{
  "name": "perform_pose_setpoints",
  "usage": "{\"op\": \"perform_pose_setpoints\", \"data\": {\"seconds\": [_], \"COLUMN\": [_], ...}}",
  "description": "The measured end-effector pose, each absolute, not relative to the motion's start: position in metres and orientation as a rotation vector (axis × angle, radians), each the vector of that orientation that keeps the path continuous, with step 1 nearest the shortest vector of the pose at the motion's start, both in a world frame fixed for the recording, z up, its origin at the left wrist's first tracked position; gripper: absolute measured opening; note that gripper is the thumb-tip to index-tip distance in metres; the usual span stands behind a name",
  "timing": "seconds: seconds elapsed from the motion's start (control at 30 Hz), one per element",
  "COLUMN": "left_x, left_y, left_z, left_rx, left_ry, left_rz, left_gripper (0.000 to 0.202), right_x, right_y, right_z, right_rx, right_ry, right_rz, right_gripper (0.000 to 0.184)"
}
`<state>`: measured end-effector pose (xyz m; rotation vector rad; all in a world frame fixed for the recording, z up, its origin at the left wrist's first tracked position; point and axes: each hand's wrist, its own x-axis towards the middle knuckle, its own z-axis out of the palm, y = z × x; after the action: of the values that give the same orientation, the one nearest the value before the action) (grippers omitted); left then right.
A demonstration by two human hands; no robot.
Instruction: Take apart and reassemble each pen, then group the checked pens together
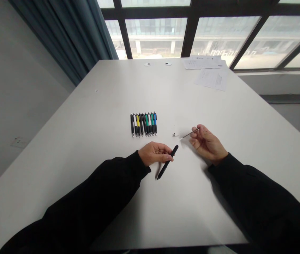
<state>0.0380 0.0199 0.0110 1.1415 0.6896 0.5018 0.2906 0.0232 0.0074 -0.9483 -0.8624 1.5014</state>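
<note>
- We hold a slim matte black pen barrel (167,162) in our left hand (154,153). Its long axis slants across our front, with the lower end toward us and to the left, and the upper end away from us and to the right.
- Our left hand is curled closed around the barrel's upper half, and the barrel's lower end sticks out below the fingers.
- Our right hand (207,143) pinches one end of a thin metal refill (189,133) between thumb and fingertips. The other fingers are loosely bent.
- The refill slants down to the left, its free tip pointing toward the barrel's upper end. The two are near each other but not touching.
- A tiny silver metal part (175,135) lies just beyond that tip, between our hands; it is too small to identify.
- A tight row of black, white, yellow, green and blue retractable pens (143,124) lies side by side on the white table (99,141), beyond our left hand.
- Our black sleeves (99,197) enter from the near edge of the view.
- Two printed paper sheets (212,79) lie at the table's far end, by a large window (155,35).
</note>
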Motion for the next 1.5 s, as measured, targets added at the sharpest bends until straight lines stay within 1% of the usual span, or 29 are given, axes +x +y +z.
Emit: {"op": "perform_pose_setpoints", "data": {"seconds": [0.17,0.27,0.7,1.0,1.33,1.5], "left_x": [0.038,0.038,0.0382,0.0399,0.04,0.0409], "left_y": [0.0199,0.0199,0.0192,0.0192,0.0199,0.0206], "left_z": [0.0105,0.0115,0.0136,0.0145,0.0131,0.0119], "left_rx": [1.114,1.108,1.101,1.092,1.102,1.107], "left_ry": [0.689,0.687,0.694,0.716,0.746,0.769], "left_rz": [0.488,0.492,0.488,0.507,0.518,0.531], "left_gripper": [0.043,0.042,0.042,0.043,0.043,0.042], "right_x": [0.2878,0.287,0.2883,0.288,0.2893,0.2893], "right_y": [0.0208,0.0207,0.0226,0.0214,0.0206,0.0183], "right_z": [0.0096,0.01,0.0079,0.0099,0.0102,0.0129], "right_rx": [-0.764,-0.733,-0.794,-0.762,-0.708,-0.682], "right_ry": [-0.696,-0.636,-0.68,-0.597,-0.648,-0.672], "right_rz": [1.679,1.724,1.698,1.722,1.72,1.732], "right_gripper": [0.018,0.022,0.02,0.018,0.014,0.018]}}
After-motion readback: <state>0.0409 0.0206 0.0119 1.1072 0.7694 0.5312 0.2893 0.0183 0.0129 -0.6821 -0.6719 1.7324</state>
